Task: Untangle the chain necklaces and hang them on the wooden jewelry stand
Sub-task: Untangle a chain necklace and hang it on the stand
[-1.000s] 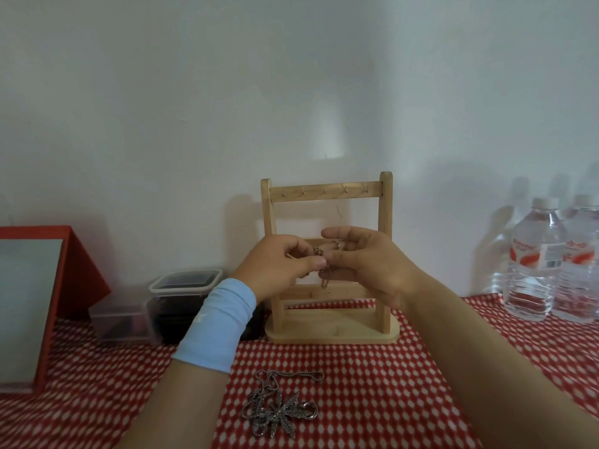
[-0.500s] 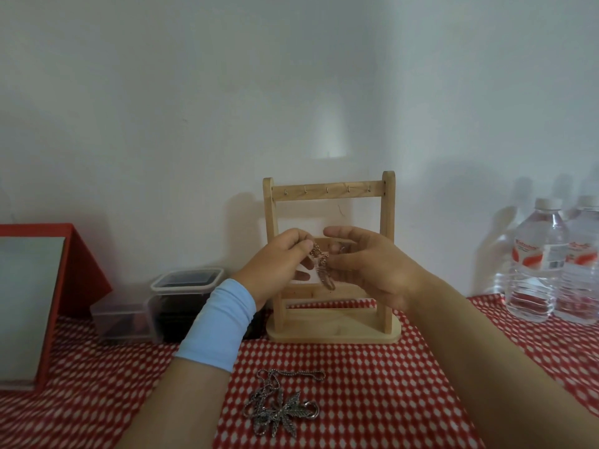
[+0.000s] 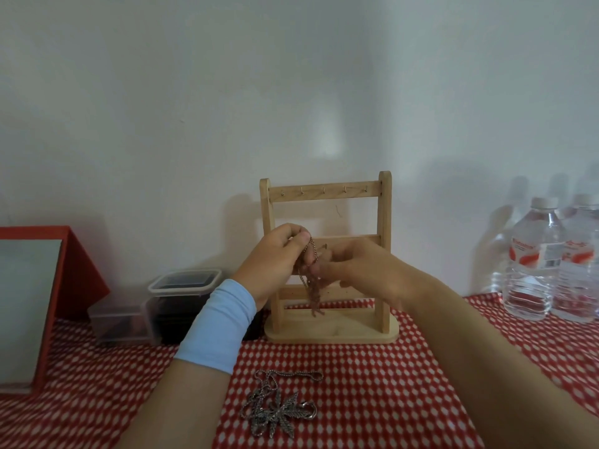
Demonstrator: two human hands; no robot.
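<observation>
A thin reddish chain necklace (image 3: 311,286) hangs in a bunched tangle between my hands, in front of the wooden jewelry stand (image 3: 327,328). My left hand (image 3: 275,257), with a light blue wristband, pinches the chain's top between thumb and fingers. My right hand (image 3: 363,270) pinches the chain just to the right, its fingers blurred. The stand's top bar (image 3: 324,191) carries several small bare hooks. A silver chain necklace with a leaf pendant (image 3: 280,406) lies heaped on the red checked cloth near me.
Two water bottles (image 3: 534,264) stand at the right by the wall. A lidded plastic container (image 3: 183,299) and a smaller clear box (image 3: 113,322) sit left of the stand. A red-framed board (image 3: 48,306) leans at the far left.
The chain was bunched tight between my fingertips; now it hangs longer, down past the stand's lower bar. My left hand has risen and my right hand has dropped a little.
</observation>
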